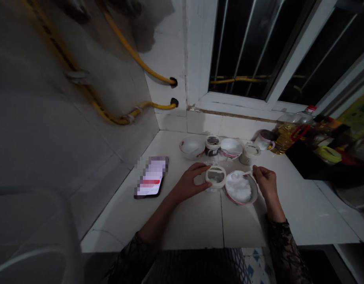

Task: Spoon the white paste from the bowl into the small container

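My left hand point(194, 182) has its thumb and fingers around the sides of a small clear jar point(216, 177) with a cream rim, its clear lid tipped up at the back. Right beside the jar stands a bowl point(253, 191) with a pinkish outer side, heaped with white powder or fine grains point(238, 188). In my right hand point(266, 183) the handle of a small light spoon point(247, 172) is pinched at the bowl's right rim. The spoon's far end lies over or in the white heap; I cannot tell which.
Behind stand a clear bowl point(191, 149), a jar with dark contents point(212, 142), a white bowl point(231, 146) and another jar point(250, 154). A mug point(265, 140) and an oil bottle point(287, 136) are further right. A lit phone point(152, 177) lies left.
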`<state>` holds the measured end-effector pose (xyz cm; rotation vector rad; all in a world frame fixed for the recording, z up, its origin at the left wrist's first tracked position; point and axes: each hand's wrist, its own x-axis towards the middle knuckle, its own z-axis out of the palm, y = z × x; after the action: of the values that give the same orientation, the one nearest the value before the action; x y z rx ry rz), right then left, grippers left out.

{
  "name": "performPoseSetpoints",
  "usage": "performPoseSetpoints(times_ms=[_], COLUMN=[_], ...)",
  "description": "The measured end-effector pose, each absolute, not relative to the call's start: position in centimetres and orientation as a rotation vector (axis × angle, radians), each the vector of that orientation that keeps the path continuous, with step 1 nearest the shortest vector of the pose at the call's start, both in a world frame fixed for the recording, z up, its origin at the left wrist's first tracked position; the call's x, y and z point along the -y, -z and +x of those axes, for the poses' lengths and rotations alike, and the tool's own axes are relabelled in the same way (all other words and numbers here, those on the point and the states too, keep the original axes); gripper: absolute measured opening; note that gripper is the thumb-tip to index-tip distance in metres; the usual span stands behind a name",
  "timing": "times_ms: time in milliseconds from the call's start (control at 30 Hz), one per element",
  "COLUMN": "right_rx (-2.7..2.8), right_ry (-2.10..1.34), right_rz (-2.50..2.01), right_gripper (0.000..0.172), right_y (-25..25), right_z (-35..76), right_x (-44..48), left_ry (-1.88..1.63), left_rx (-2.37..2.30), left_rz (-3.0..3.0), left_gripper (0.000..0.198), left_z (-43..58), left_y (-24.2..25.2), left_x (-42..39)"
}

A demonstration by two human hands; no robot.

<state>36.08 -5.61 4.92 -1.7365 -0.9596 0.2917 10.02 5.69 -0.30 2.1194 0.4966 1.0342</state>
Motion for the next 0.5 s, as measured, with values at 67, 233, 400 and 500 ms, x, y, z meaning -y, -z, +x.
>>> performPoseSetpoints(times_ms=[67,233,400,500], right_rx=[0.972,1.235,1.851,1.84], right_ry=[-0.238,0.301,0.811,0.859], right_rz=[-1.701,-1.552,-1.335,-1.362], right_gripper=[0.052,0.041,0.032,0.028], right_y=[-5.6,-6.9,-6.5,-6.8], right_z=[35.4,31.5,28.5,29.4], right_x=[5.7,5.9,5.5,5.8], left_ry=[-1.037,-1.042,-1.037,-1.026], left_rx=[-0.489,-0.49,-0.494,-0.503], left_rz=[2.12,2.127,2.124,2.126], left_gripper=[0.051,0.05,0.053,0.053], left_z=[10.0,10.0,10.0,10.0], left_y=[0.3,0.3,0.4,0.6], left_x=[-5.7,-5.7,-5.8,-5.8])
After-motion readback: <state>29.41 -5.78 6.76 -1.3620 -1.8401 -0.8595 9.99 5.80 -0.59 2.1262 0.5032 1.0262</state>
